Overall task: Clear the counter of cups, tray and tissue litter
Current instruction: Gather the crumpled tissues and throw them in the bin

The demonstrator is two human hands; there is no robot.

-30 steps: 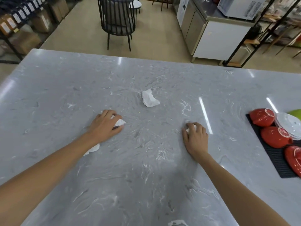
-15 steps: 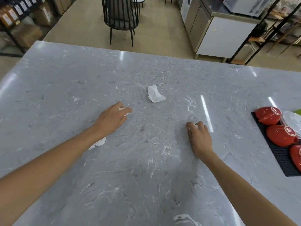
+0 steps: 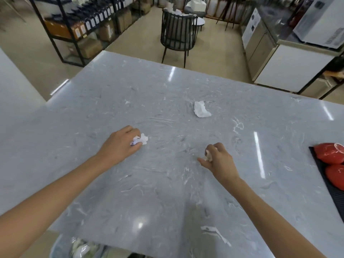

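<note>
Left hand (image 3: 119,146): our grip is closed on a crumpled tissue (image 3: 140,140), just left of the bench (image 3: 111,101) centre; a white tuft pokes out past the fingers.
Bin (image 3: 81,247): we see it below the near edge of the bench, with white litter already inside.
Loose tissue (image 3: 202,109): it lies untouched, beyond and between our hands.
Right hand (image 3: 219,161): our grip is curled round a small tissue scrap (image 3: 208,155).
Tray (image 3: 333,189): it sits at the bench's right edge and carries red cups (image 3: 328,153), upturned.
Progress: we judge it early, with two tissues in hand, one tissue, the cups and tray left.
</note>
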